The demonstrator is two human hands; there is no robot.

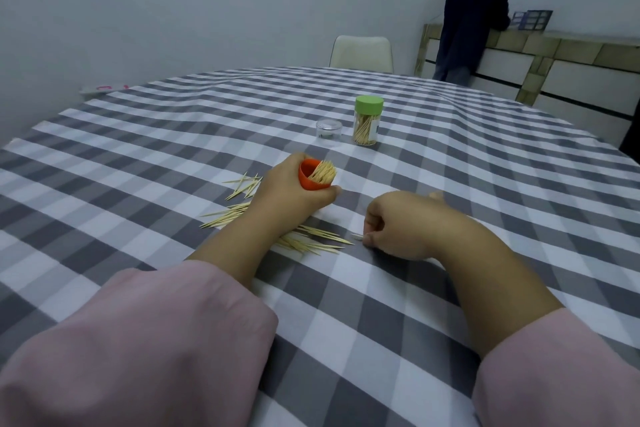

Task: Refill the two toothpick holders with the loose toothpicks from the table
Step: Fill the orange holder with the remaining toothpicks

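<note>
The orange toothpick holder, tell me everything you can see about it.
The orange toothpick holder is a small open cup that looks like smooth plastic. It is tilted, its mouth facing up and toward the camera, with a bundle of toothpicks leaning against its right side and poking past the rim. The left hand wraps it in a firm grip, just above the checked tablecloth. No lid is on it.
</note>
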